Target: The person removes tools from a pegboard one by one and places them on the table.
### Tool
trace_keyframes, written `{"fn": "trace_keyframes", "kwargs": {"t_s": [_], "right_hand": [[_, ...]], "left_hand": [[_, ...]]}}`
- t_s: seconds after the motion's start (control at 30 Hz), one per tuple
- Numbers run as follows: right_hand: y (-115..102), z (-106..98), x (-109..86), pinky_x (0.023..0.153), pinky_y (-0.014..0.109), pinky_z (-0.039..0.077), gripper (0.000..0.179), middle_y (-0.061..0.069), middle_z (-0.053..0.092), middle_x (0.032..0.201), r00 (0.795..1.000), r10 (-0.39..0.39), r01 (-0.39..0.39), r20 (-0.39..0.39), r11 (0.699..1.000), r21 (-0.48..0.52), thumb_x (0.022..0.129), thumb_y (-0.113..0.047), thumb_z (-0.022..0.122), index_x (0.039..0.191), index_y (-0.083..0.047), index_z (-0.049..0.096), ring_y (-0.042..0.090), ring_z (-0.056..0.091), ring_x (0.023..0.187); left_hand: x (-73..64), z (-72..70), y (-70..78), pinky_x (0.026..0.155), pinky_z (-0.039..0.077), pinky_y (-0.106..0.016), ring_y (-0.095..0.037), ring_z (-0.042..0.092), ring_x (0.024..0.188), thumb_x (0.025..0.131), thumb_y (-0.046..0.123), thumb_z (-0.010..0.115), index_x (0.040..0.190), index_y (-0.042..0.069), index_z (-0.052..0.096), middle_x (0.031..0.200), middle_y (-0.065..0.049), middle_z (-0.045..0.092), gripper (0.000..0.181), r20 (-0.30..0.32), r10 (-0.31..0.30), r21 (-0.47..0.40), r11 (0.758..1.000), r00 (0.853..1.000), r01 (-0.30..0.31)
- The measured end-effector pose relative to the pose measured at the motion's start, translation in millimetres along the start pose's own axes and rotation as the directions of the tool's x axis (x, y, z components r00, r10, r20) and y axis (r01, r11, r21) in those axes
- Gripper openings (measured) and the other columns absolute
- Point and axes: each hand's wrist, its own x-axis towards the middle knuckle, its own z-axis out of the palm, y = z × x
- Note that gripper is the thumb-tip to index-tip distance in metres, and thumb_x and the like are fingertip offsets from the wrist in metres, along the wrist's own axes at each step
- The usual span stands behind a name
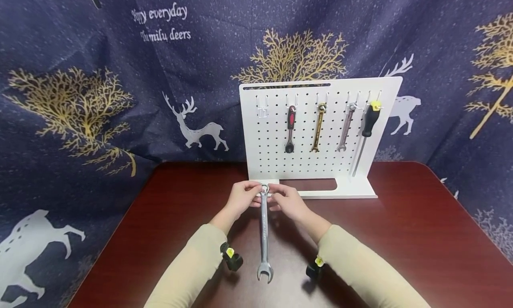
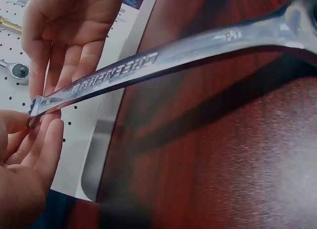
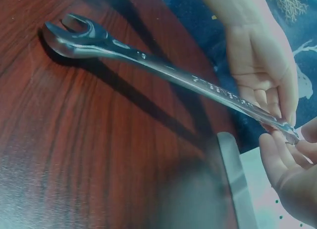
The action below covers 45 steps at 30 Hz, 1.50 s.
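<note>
A long silver combination wrench [image 1: 264,228] lies lengthwise in front of me, its ring end away from me and its open-jawed end towards me. At the ring end, my left hand [image 1: 242,196] pinches it from the left side. From the right, the fingers of my right hand [image 1: 289,202] hold the same end. Raised lettering runs along the shank [image 2: 119,70] in the left wrist view. In the right wrist view the open end [image 3: 74,38] is close over the table, with a shadow beneath. Fingers partly hide the ring in both wrist views.
Beyond the hands stands a white pegboard [image 1: 300,163] on its base. A red-and-black ratchet [image 1: 291,121], a gold wrench [image 1: 319,127], a smaller silver wrench [image 1: 346,127] and a black-handled screwdriver [image 1: 370,121] hang there. An unoccupied hook [image 1: 262,110] is at its left. The table [image 1: 160,237] is dark red.
</note>
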Motion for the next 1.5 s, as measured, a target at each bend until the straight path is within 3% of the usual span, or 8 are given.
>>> {"fn": "trace_keyframes", "kwargs": {"t_s": [0.27, 0.63, 1.03, 1.5], "right_hand": [[11, 0, -0.2, 0.076, 0.035, 0.059, 0.046, 0.028, 0.053, 0.127, 0.995, 0.097, -0.1, 0.034, 0.989, 0.111, 0.086, 0.004, 0.043, 0.131, 0.009, 0.047, 0.017, 0.064, 0.088], [22, 7, -4.0, 0.075, 0.03, 0.058, 0.042, 0.027, 0.056, 0.122, 0.98, 0.193, -0.198, 0.05, 0.967, 0.161, 0.086, 0.0, 0.044, 0.126, 0.012, 0.051, 0.017, 0.066, 0.086], [25, 13, -3.4, 0.082, 0.037, 0.057, 0.044, 0.027, 0.054, 0.125, 0.972, 0.218, -0.23, 0.084, 0.958, 0.173, 0.087, -0.003, 0.045, 0.128, 0.013, 0.048, 0.018, 0.064, 0.092], [28, 13, 1.1, 0.083, 0.038, 0.057, 0.044, 0.028, 0.054, 0.127, 0.968, 0.234, -0.246, 0.086, 0.952, 0.184, 0.088, -0.004, 0.045, 0.129, 0.013, 0.047, 0.023, 0.063, 0.099]], "left_hand": [[-5.4, -0.1, -10.9, 0.058, 0.059, -0.028, -0.009, 0.063, 0.058, 0.094, 0.011, 0.054, 0.116, -0.002, 0.063, 0.093, -0.015, 0.07, 0.028, -0.004, -0.051, 0.035, 0.998, 0.999, 0.051], [-14.3, 0.0, -20.8, 0.06, 0.059, -0.027, -0.011, 0.064, 0.065, 0.091, 0.008, 0.048, 0.118, -0.006, 0.06, 0.092, -0.015, 0.067, 0.033, -0.034, -0.155, 0.039, 0.987, 0.987, 0.156], [-17.2, 2.2, -23.5, 0.055, 0.056, -0.023, -0.012, 0.061, 0.068, 0.087, 0.011, 0.054, 0.118, -0.007, 0.06, 0.095, -0.015, 0.067, 0.036, -0.067, -0.15, 0.067, 0.986, 0.986, 0.155], [-15.5, 2.7, -23.5, 0.059, 0.056, -0.023, -0.013, 0.063, 0.072, 0.087, 0.012, 0.056, 0.119, -0.005, 0.061, 0.096, -0.016, 0.069, 0.037, -0.054, -0.116, 0.116, 0.986, 0.992, 0.121]]}}
